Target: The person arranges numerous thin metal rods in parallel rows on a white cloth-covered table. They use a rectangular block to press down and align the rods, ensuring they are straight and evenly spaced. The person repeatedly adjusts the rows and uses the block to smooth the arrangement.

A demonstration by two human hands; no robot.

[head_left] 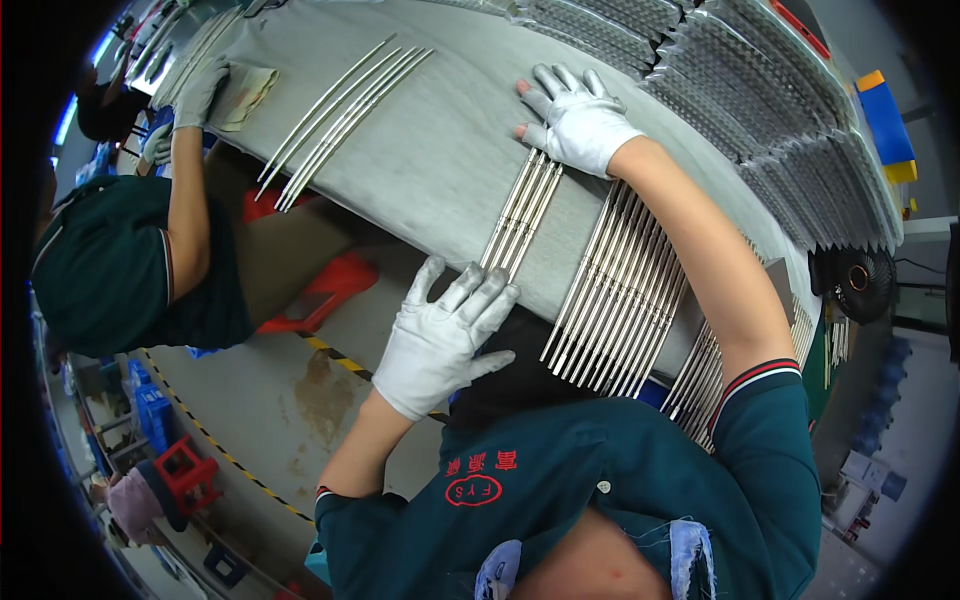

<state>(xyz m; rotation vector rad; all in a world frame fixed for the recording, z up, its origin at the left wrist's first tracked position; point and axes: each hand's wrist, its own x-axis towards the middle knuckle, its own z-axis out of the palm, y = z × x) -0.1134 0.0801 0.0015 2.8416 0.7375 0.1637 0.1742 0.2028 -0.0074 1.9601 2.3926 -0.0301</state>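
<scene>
A small group of slim, silvery metal rods (523,215) lies on a work table draped in pale grey (440,150), between the wearer's two white-gloved hands. The left hand (440,335) is spread at the rods' near ends, the right hand (580,118) at their far ends with two bare fingertips showing; both are unclenched, and whether they press on the rods I cannot tell.

Blue plastic bins (152,412) stand on the floor at far left, their contents too small to make out. Clear, bubble-textured plastic packing (745,80) is piled along the table's far right side. A wider row of similar rods (615,290) lies just right of the group.

At left, a co-worker in dark green (115,265) rests a gloved hand on the table; a red plastic stool (335,290) and yellow-and-black floor tape (215,435) show below.
</scene>
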